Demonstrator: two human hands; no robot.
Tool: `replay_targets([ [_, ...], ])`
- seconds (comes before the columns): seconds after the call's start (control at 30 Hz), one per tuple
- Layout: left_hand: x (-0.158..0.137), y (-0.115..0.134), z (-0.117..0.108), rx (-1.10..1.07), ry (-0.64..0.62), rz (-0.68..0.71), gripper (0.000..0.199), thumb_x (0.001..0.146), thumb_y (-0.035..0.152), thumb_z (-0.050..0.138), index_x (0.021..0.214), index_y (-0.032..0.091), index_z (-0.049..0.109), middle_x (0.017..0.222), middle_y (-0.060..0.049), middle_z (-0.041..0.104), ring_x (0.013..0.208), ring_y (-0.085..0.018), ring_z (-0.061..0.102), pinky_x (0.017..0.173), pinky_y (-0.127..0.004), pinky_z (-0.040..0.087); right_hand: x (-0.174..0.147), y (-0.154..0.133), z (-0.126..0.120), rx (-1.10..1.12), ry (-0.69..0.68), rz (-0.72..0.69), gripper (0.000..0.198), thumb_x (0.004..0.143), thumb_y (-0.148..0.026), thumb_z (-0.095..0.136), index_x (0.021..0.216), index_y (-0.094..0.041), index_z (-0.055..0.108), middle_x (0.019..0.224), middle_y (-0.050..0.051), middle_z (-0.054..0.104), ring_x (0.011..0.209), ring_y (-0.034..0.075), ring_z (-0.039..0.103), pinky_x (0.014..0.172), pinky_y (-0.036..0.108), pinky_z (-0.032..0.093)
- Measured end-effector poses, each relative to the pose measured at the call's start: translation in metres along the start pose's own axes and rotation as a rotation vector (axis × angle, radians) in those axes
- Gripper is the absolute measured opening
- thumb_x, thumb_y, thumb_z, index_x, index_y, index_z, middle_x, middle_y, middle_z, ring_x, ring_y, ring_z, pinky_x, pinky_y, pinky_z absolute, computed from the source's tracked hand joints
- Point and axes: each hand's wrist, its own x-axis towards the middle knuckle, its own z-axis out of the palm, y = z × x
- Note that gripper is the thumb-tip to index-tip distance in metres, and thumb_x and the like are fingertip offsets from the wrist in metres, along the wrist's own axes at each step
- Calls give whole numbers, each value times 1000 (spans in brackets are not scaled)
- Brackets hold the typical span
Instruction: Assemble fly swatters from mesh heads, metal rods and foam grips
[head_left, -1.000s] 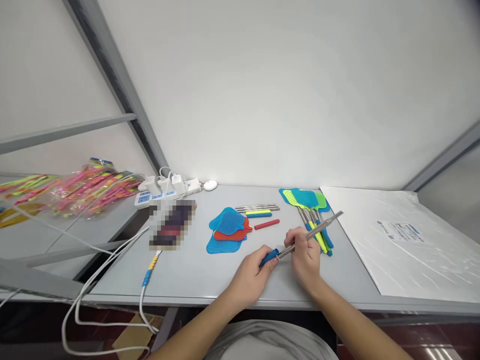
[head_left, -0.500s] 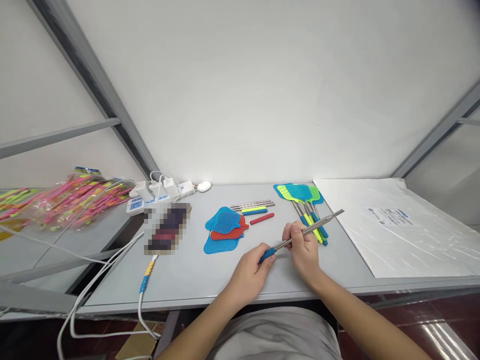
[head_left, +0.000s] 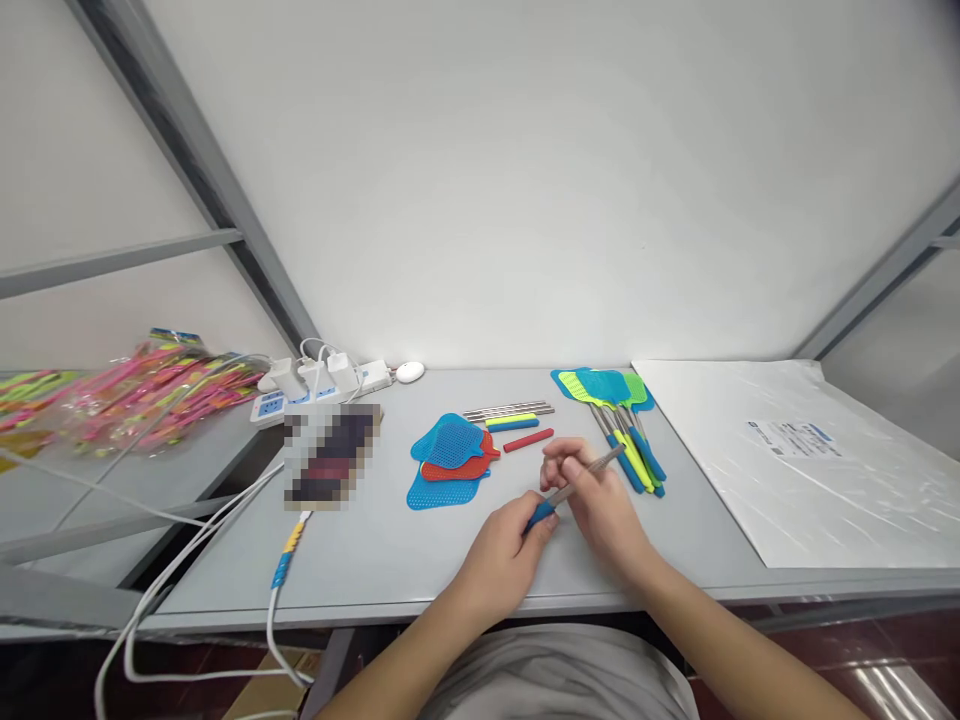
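My left hand [head_left: 499, 550] is closed around the blue grip [head_left: 540, 514] of a fly swatter handle. From this grip a metal rod [head_left: 604, 461] slants up to the right, with no swatter head on its end. My right hand [head_left: 604, 510] has its thumb against the rod, the fingers loosely curled beside it. Beyond my hands lie loose swatter heads: a blue one [head_left: 457, 443] on top of a red one [head_left: 474, 468] and another blue one [head_left: 442, 494]. Near them are metal rods [head_left: 508, 411], a yellow grip [head_left: 511, 420], a blue grip [head_left: 517, 425] and a red grip [head_left: 529, 440].
Several whole fly swatters [head_left: 621, 425] lie bundled behind my right hand. A white package [head_left: 720, 450] covers the table's right side. On the left are a blurred-out device [head_left: 334, 455], a power strip [head_left: 281, 407], white cables [head_left: 217, 540] and bagged pink items [head_left: 165, 395].
My right hand has shifted slightly left along the rod, and its fingers have loosened. Less rod shows beyond that hand. My left hand keeps the blue grip.
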Motion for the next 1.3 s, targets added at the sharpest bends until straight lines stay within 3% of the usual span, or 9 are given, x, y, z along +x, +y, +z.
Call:
replay_targets([
  [0.07,0,-1,0,14,4,11,18,96,31,43,90,20,56,87,-2,62,81,-20,54,72,-30,41,2,-11,5,198,22,57,25,96,-41,46,87,-22,60,64,-3,45,62,13,47,64,28,41],
  [0.17,-2,-3,1,-11,114,44,14,94,26,47,103,22,57,99,-5,61,95,-22,54,83,-33,41,11,-29,12,310,13,54,34,98,-42,43,73,-21,56,52,-8,25,46,9,26,51,24,33],
  [0.27,-3,-7,3,-77,240,49,27,91,24,52,118,23,54,114,-8,58,108,-23,52,95,-37,39,26,-36,20,222,4,33,37,96,-45,47,69,-20,53,50,-9,24,45,8,20,45,23,25],
  [0.43,-3,-12,7,-234,257,53,34,88,19,55,121,24,52,120,-9,57,116,-23,51,104,-41,35,42,-25,34,91,-101,117,39,94,-50,47,70,-20,53,48,-9,25,44,8,19,43,23,22],
  [0.6,-6,-15,5,-518,428,139,55,77,5,51,126,28,44,128,-6,50,122,-20,46,107,-42,33,40,-25,47,-77,-227,60,38,96,-49,45,72,-20,53,49,-9,30,47,9,27,46,23,26],
  [0.73,-7,-17,-4,-617,630,105,38,80,9,48,113,26,49,116,-4,53,110,-18,51,99,-38,41,39,-28,46,-174,-276,56,37,97,-47,42,75,-20,52,50,-9,29,46,9,29,48,23,27],
  [0.9,-3,-16,-17,-581,790,114,23,88,18,52,109,26,52,110,-3,53,99,-16,52,89,-31,44,37,-27,42,-278,-247,30,37,98,-45,39,74,-20,51,54,-9,28,54,12,53,58,25,37],
  [1.13,-5,-3,-27,-510,839,207,19,93,28,51,111,28,55,115,-2,52,101,-16,51,87,-27,45,36,-22,54,-304,-336,62,36,100,-40,33,78,-20,54,54,-5,50,68,15,58,73,28,44],
  [1.3,-3,23,-39,-224,671,272,27,97,35,45,117,29,62,127,-6,52,110,-22,52,97,-37,41,33,-18,55,-344,-357,37,38,101,-36,30,76,-20,54,65,-1,61,69,15,58,73,30,45],
])
